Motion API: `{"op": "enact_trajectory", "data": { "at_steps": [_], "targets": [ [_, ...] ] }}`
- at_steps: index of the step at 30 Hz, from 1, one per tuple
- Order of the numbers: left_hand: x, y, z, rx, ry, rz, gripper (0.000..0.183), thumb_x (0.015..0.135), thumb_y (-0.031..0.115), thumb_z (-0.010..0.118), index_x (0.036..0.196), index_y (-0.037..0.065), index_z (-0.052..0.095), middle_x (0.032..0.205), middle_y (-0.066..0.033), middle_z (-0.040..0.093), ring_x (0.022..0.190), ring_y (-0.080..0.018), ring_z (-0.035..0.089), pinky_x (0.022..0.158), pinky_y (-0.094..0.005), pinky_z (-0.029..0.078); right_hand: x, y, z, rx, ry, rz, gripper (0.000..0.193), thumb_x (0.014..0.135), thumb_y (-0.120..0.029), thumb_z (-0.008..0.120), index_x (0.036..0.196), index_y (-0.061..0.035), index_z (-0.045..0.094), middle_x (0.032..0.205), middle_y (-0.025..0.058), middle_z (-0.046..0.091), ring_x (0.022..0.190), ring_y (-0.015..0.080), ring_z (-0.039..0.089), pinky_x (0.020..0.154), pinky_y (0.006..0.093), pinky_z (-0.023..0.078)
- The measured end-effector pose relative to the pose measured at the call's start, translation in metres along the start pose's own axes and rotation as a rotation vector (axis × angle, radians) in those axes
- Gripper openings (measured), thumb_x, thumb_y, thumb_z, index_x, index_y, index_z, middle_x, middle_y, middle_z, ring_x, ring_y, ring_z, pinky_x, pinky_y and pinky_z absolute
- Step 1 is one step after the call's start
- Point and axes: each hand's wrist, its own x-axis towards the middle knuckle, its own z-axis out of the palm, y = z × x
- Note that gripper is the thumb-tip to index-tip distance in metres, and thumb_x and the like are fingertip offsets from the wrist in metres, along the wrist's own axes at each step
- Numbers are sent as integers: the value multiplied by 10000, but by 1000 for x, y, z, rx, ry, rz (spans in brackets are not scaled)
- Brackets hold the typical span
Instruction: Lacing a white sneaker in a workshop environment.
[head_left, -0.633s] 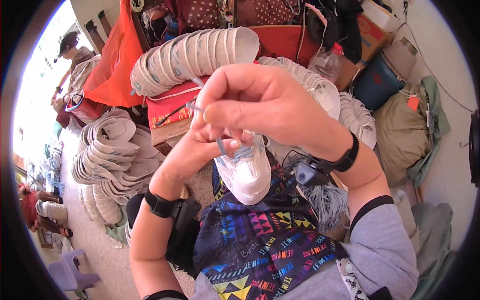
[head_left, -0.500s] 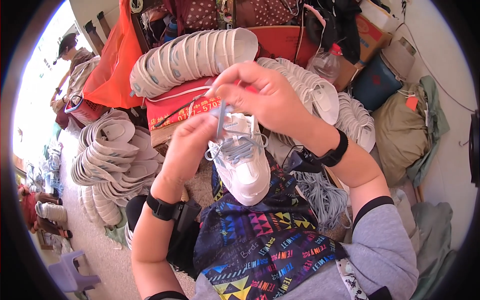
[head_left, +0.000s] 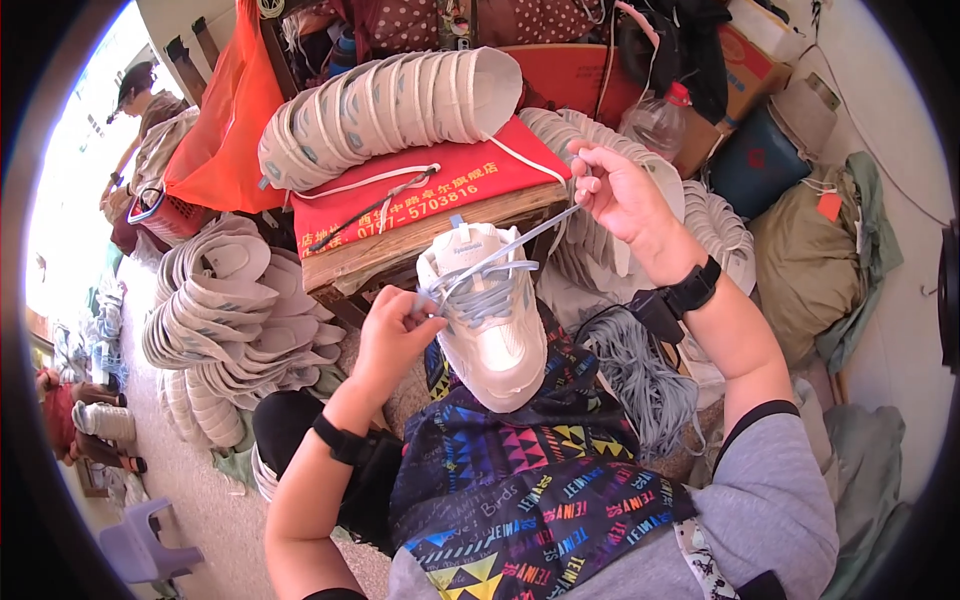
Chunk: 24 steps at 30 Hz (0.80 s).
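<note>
Since grey-blue lace (head_left: 485, 302) already crosses the tongue in several rows, threading on the white shoe (head_left: 500, 365) looks mostly done; one long run is loose and no bow shows, so finishing the ends is likely left. Shoe sits on the patterned apron (head_left: 520, 450), toe toward the wearer, collar by the wooden bench (head_left: 430, 240). Right hand (head_left: 625, 195) pinches the run out taut to upper right; left hand (head_left: 395, 335) has thumb and forefinger closed, apparently on lace, at the shoe's left edge. Versus half a second ago: hands spread from close together above the collar; shoe barely moved.
</note>
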Motion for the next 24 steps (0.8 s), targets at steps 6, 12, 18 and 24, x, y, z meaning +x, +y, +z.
{"op": "enact_trajectory", "data": {
  "at_steps": [6,12,18,24],
  "targets": [
    [6,-18,23,108,305,0,168,783,110,740,783,4,609,718,-26,478,641,-118,480,590,-271,430,7,-34,-7,-17,28,-184,164,878,-19,551,1037,-5,588,714,40,593,510,80,474,492,235,419],
    [2,-5,27,-433,141,-425,210,925,203,646,795,62,559,707,65,472,627,-44,384,565,-213,325,10,-99,-36,-101,227,-810,188,910,-15,509,1088,10,564,738,68,584,491,72,418,422,197,307],
    [3,-19,-44,-613,291,-320,205,967,237,496,812,123,567,749,32,486,693,-83,431,666,-251,344,3,-79,-52,-359,291,-657,229,926,-84,538,1147,-32,572,890,81,687,592,40,480,488,179,353],
    [4,-51,-138,-1478,527,-382,173,998,166,476,886,65,559,808,-9,549,758,-143,527,788,-331,456,4,-69,-69,-392,286,-642,356,921,-80,540,1263,10,508,952,89,703,663,48,502,526,182,381]
  ]
}}
